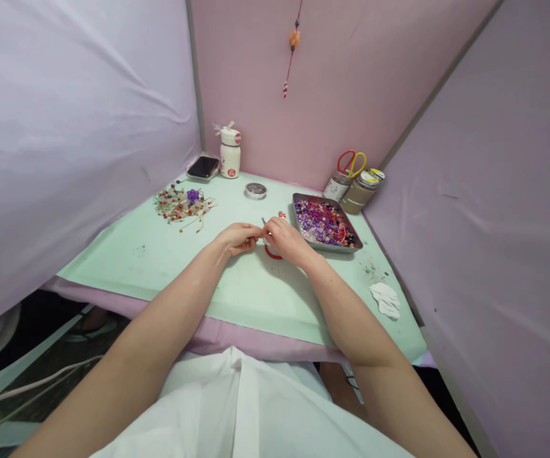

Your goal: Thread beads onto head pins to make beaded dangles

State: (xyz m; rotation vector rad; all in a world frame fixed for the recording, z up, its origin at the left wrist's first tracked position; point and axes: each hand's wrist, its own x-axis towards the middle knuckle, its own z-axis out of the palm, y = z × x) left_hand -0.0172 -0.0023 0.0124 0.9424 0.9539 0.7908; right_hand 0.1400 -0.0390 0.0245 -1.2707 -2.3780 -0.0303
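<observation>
Gripping red-handled scissors, right fingers meet pinched left fingers, the bottle's label illegible.

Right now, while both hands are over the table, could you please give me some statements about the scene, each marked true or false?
1. The left hand and right hand are close together. True.
2. The white bottle lies on its side. False: the white bottle stands upright.
3. The bead tray is to the right of the white bottle. True.
4. The crumpled white wad is in the bead tray. False: the crumpled white wad lies on the pale green tabletop.
</observation>
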